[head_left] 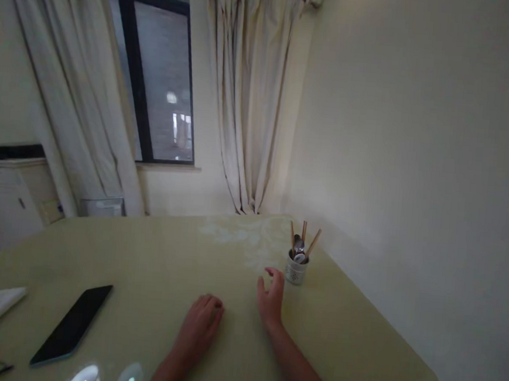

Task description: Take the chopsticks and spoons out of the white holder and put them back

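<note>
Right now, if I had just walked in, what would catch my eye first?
Two bare hands on the pale table: the left hand lies flat, and the right hand reaches toward a small white cup holding chopsticks and spoons. A dark phone lies further left.

A single head-worn camera looks forward and down from the near edge of a pale yellow-green tabletop [151,264], facing the far corner of the room where a curtained window [161,83] meets a plain cream wall [417,139]. The view sits close above the person's forearms, which enter from the bottom centre; the left hand [200,321] and right hand [271,300] lie near the lens, mid-frame and low. The wide lens bends the tabletop's edges and darkens the corners. The horizon tilts slightly, the window frame leaning left. A utensil cup [296,269] marks the far right of the tabletop, a dark phone [73,324] the near left. No second view exists to overlap.
</note>
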Available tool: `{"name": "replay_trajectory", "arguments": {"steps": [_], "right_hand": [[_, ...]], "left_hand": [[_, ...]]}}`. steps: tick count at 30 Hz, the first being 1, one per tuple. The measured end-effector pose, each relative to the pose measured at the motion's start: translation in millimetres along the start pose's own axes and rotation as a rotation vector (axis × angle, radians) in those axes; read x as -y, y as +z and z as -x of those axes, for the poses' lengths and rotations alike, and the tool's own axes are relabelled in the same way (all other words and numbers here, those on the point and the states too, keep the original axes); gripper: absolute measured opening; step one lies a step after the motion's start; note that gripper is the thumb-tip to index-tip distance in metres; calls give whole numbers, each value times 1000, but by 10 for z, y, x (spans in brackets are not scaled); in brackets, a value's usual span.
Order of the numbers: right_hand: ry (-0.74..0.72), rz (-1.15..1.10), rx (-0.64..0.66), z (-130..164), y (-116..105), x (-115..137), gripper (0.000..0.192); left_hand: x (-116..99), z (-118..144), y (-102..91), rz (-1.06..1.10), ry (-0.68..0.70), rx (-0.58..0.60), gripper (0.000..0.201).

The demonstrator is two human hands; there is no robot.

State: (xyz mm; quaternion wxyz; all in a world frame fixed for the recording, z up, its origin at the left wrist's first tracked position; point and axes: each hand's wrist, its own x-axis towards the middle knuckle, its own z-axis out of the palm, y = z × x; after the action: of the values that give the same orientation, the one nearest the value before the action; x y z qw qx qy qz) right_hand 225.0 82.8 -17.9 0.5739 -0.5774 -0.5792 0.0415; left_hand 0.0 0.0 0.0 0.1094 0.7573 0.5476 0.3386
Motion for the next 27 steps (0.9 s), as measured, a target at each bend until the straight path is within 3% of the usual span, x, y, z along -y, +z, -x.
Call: {"name": "replay_trajectory", "arguments": {"steps": [6,13,20,27], "right_hand": [[249,38,-296,-62,-97,-286,56],[454,142,-433,-539,-227,-489,86],[526,261,-340,-813,-359,-582,80],[280,258,-132,-591,-336,-331,60]], "left_hand": [[25,-2,-28,89,-141,6,40],[3,2,7,86,-141,94,45],[11,-23,10,104,-167,112,48],[20,-10,54,39,-150,114,48]]}}
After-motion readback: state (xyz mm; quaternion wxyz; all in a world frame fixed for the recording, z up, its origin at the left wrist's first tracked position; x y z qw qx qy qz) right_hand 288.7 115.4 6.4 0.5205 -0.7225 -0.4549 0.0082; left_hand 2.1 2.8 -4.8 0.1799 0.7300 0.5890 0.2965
